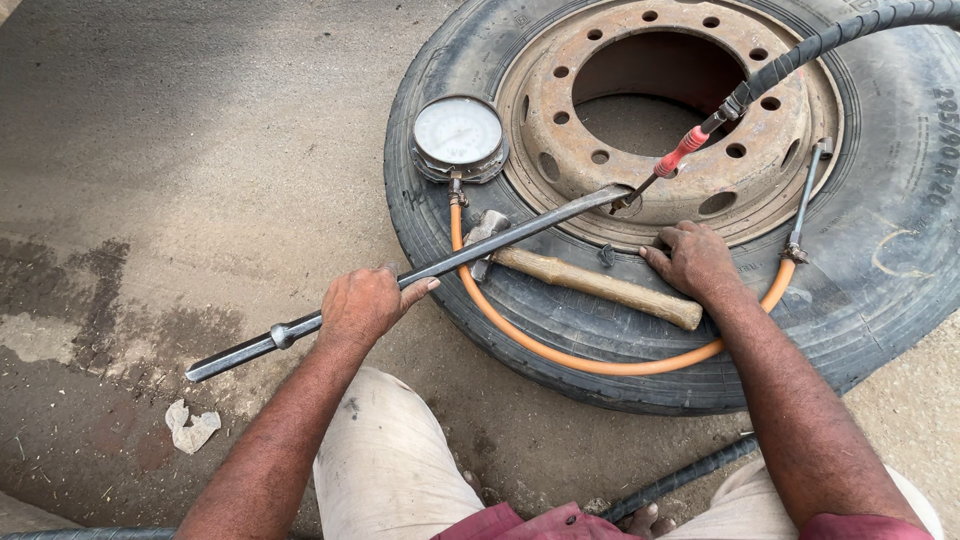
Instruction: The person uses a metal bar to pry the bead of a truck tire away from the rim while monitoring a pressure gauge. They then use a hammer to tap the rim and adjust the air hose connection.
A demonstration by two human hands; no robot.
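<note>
The left hand (362, 305) is closed around a long grey steel bar (420, 272), with the fingers wrapped over the shaft and the thumb pointing along it; the bar runs from the concrete ground at the lower left up to the right, and its flat tip rests at the edge of the rusty round steel wheel rim (560, 130), just where the rim meets the rubber. The right hand (695, 262) lies flat and open on the large black rubber truck tyre (900, 250), fingers spread and pressing near the rim edge; it grips nothing.

The tyre lies on its side on the grey concrete ground (200, 120); the rim sits inside it, with a ring of round bolt holes. A hammer with a light wooden handle (590, 282) lies on the tyre sidewall, between the two hands, and the bar passes over its metal head. A round pressure gauge with a white dial (459, 133) rests on the tyre at the upper left; a thin orange hose (590, 362) goes from the gauge in a curve along the sidewall to a metal fitting at the right. A thick black air hose (850, 30) comes from the upper right and ends in a small red valve piece (680, 153) over the rim. A crumpled white scrap (190, 427) lies on the ground at the lower left.
</note>
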